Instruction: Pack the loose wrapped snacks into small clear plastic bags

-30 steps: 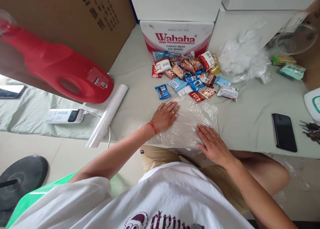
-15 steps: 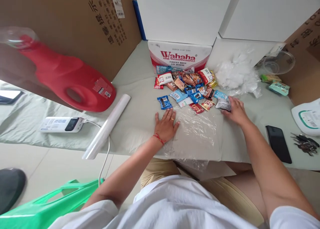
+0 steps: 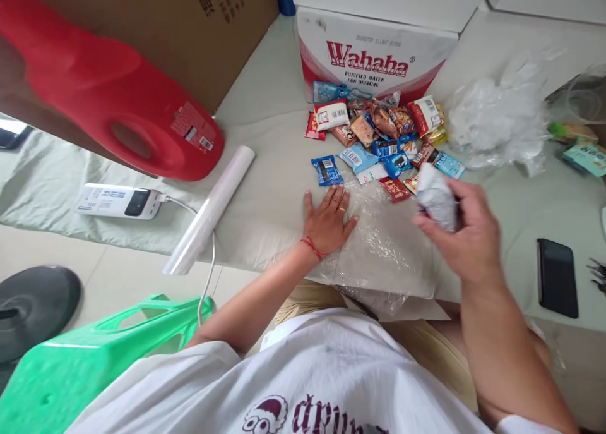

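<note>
My left hand (image 3: 328,222) lies flat with its fingers spread at the left edge of a clear plastic sheet (image 3: 386,244) on the cloth-covered table. Raised above the sheet's right side, my right hand (image 3: 466,229) grips a silvery-white snack packet (image 3: 436,197) between thumb and fingers. Just beyond my left fingertips is a dark blue packet (image 3: 326,170). Behind the sheet lies a pile of small snack packets, with a light blue one (image 3: 357,158), a dark red one (image 3: 394,189) and a red-and-white one (image 3: 425,115) among them.
A Wahaha box (image 3: 369,58) stands behind the pile, with crumpled clear plastic (image 3: 497,118) to its right. On the left are a red jug (image 3: 123,93), a power bank (image 3: 118,201) and a plastic roll (image 3: 213,210). A phone (image 3: 557,277) lies right. A green stool (image 3: 95,358) stands below.
My right hand has lifted the silvery packet off the table and brought it nearer me. My left hand stays flat on the sheet's edge. The head view has shifted closer to the table.
</note>
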`<act>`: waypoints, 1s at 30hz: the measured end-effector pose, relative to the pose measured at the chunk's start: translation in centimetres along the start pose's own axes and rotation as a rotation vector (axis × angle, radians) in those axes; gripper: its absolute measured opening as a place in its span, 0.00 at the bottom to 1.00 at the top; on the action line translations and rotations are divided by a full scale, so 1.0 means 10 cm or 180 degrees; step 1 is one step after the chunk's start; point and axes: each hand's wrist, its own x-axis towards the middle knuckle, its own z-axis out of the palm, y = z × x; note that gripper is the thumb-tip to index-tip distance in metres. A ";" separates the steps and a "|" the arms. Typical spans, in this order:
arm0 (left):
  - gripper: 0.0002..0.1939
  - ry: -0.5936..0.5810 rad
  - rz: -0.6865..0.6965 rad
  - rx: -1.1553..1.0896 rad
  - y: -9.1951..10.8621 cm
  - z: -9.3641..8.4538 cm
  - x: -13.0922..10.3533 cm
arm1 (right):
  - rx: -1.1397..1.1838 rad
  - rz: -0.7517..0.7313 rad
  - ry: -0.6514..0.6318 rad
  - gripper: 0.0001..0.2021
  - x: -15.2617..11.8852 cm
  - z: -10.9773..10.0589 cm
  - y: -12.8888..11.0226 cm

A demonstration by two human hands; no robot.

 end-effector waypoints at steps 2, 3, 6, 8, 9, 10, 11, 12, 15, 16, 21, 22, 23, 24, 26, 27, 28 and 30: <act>0.32 -0.0022 -0.0016 -0.0060 0.00 -0.02 0.00 | -0.0046 -0.0324 -0.0213 0.32 -0.10 0.26 -0.23; 0.31 -0.0027 -0.0033 -0.0098 -0.01 -0.03 0.00 | -0.0117 -0.0415 -0.0299 0.32 -0.17 0.40 -0.27; 0.29 0.0012 -0.0105 -0.0247 -0.03 -0.04 0.01 | -0.0513 -0.0477 -0.0663 0.33 -0.42 0.74 -0.15; 0.29 0.0055 -0.0170 -0.0332 -0.04 -0.05 0.01 | -0.0739 -0.0452 -0.0954 0.33 -0.58 0.87 -0.01; 0.29 0.0058 -0.0193 -0.0355 -0.05 -0.05 0.01 | -0.0751 -0.0452 -0.1087 0.34 -0.63 0.89 0.05; 0.29 0.0056 -0.0209 -0.0362 -0.05 -0.05 0.01 | -0.0671 -0.0468 -0.1187 0.35 -0.67 0.89 0.10; 0.30 0.0052 -0.0214 -0.0358 -0.05 -0.05 0.01 | -0.0510 -0.0489 -0.1250 0.36 -0.68 0.85 0.14; 0.30 0.0045 -0.0211 -0.0346 -0.04 -0.05 0.01 | -0.0301 -0.0483 -0.1265 0.36 -0.67 0.79 0.19; 0.30 0.0035 -0.0175 -0.0316 -0.04 -0.05 0.02 | 0.0176 -0.0103 -0.0816 0.29 -0.43 0.48 0.46; 0.30 0.0042 -0.0166 -0.0316 -0.04 -0.05 0.02 | 0.0162 0.0119 -0.0536 0.27 -0.29 0.37 0.62; 0.29 0.0111 -0.0135 -0.0356 -0.05 -0.04 0.03 | -0.0897 0.0640 -0.0148 0.22 0.61 0.08 1.63; 0.29 0.0117 -0.0120 -0.0359 -0.06 -0.04 0.03 | -0.1086 0.0593 -0.0303 0.25 0.77 0.10 1.79; 0.29 0.0125 -0.0107 -0.0356 -0.06 -0.04 0.03 | -0.1223 0.0543 -0.0474 0.28 0.90 0.13 1.93; 0.29 0.0134 -0.0100 -0.0348 -0.06 -0.04 0.03 | -0.1335 0.0499 -0.0614 0.31 1.01 0.18 2.02; 0.28 0.0143 -0.0103 -0.0324 -0.06 -0.04 0.03 | -0.1522 0.0486 -0.0666 0.31 1.10 0.29 2.11; 0.28 0.0143 -0.0116 -0.0310 -0.06 -0.04 0.03 | -0.1627 0.0516 -0.0581 0.29 1.09 0.34 2.11; 0.28 0.0140 -0.0130 -0.0299 -0.06 -0.04 0.03 | -0.1744 0.0543 -0.0465 0.27 1.04 0.37 2.10; 0.28 0.0128 -0.0136 -0.0293 -0.06 -0.04 0.02 | -0.1954 0.0524 -0.0328 0.24 0.89 0.38 2.05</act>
